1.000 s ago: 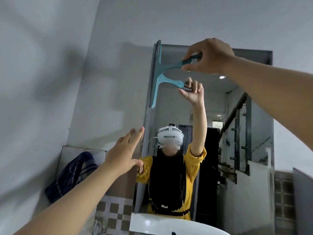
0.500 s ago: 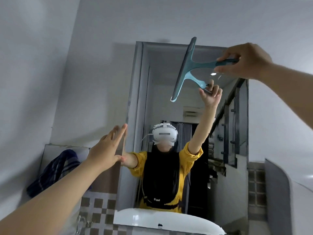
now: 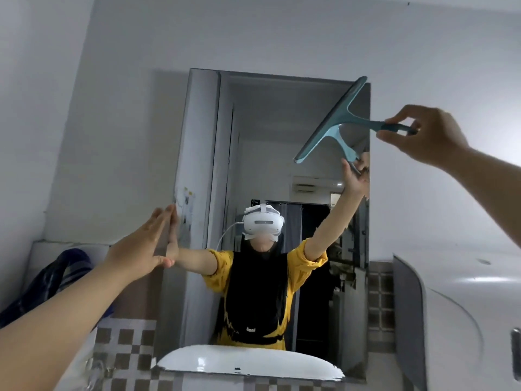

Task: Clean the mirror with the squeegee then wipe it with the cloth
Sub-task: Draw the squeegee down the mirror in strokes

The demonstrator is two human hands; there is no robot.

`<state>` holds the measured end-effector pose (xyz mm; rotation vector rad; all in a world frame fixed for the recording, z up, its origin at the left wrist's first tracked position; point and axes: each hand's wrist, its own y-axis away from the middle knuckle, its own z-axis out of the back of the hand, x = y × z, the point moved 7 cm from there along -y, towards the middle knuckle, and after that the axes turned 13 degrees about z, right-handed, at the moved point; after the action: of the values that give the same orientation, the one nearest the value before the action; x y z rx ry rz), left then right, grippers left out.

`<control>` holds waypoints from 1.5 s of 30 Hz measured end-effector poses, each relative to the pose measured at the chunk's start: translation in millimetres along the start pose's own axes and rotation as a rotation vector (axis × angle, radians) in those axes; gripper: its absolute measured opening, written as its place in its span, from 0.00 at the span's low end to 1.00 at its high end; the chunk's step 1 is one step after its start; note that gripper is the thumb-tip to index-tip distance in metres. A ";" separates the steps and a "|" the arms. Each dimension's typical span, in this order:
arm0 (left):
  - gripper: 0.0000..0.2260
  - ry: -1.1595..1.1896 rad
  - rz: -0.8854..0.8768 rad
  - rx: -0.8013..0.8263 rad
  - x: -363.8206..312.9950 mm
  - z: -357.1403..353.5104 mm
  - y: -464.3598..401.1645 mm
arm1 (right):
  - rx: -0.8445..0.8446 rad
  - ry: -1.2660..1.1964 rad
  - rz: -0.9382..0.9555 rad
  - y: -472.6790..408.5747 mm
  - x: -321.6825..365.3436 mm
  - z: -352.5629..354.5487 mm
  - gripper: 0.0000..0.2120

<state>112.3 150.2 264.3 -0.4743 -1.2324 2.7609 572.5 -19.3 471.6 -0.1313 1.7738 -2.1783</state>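
A tall rectangular mirror [image 3: 253,131] hangs on the white wall ahead. My right hand [image 3: 423,134] pinches the dark handle of a teal squeegee [image 3: 335,119], whose blade lies tilted against the mirror's upper right corner. My left hand [image 3: 143,246] is flat and open, fingers together, fingertips touching the mirror's left edge at mid height. A dark blue checked cloth [image 3: 56,277] hangs at the lower left, away from both hands. The mirror reflects a person in a yellow top with a white headset.
A white basin [image 3: 248,365] shows at the mirror's bottom edge. Brown and white checked tiles [image 3: 124,345] run below. A white appliance or cabinet [image 3: 465,320] stands at the right, close to the mirror's side.
The squeegee has swept from the mirror's upper left across to its upper right, blade tilting more. My left hand has stayed flat at the mirror's left edge.
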 end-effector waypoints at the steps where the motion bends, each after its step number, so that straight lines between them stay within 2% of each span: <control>1: 0.56 -0.005 0.010 0.005 -0.1 -0.2 -0.5 | -0.003 -0.016 -0.007 4.4 -1.2 -2.8 0.12; 7: 0.54 -0.016 0.053 0.031 -2.9 2.0 -0.1 | 0.023 -0.077 -0.067 33.2 -4.3 -24.5 0.13; 15: 0.53 -0.007 0.054 0.065 -2.8 0.3 0.3 | 0.017 -0.037 -0.092 50.7 29.4 -44.4 0.12; 19: 0.53 0.018 0.045 0.079 -2.6 0.1 -0.5 | -0.121 -0.187 -0.213 57.8 56.3 -52.5 0.11; 24: 0.48 0.055 0.012 0.058 -3.9 -5.3 -1.4 | -0.328 -0.330 -0.431 70.7 91.4 -77.0 0.08; 27: 0.47 0.167 -0.021 0.112 1.8 -13.9 -7.5 | -0.440 -0.407 -0.568 72.5 114.9 -95.0 0.08; 31: 0.52 0.118 -0.025 0.029 2.2 -10.7 -5.1 | -0.552 -0.532 -0.693 68.1 152.5 -118.6 0.09; 34: 0.53 0.116 -0.018 0.038 0.2 -8.2 -2.1 | -0.591 -0.633 -0.766 63.4 186.4 -135.1 0.08; 39: 0.55 0.130 -0.038 0.009 1.2 -10.5 -3.5 | -0.578 -0.715 -0.785 56.3 239.3 -160.9 0.07; 42: 0.53 0.138 -0.044 0.020 1.4 -10.6 -2.1 | -0.535 -0.782 -0.735 54.1 273.2 -178.8 0.06; 45: 0.52 0.157 -0.041 0.044 1.5 -11.1 -1.1 | -0.507 -0.795 -0.700 54.3 298.2 -192.0 0.10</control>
<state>114.2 159.1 257.8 -0.6409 -1.1306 2.6523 249.4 59.2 336.8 -1.6775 1.8378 -1.5444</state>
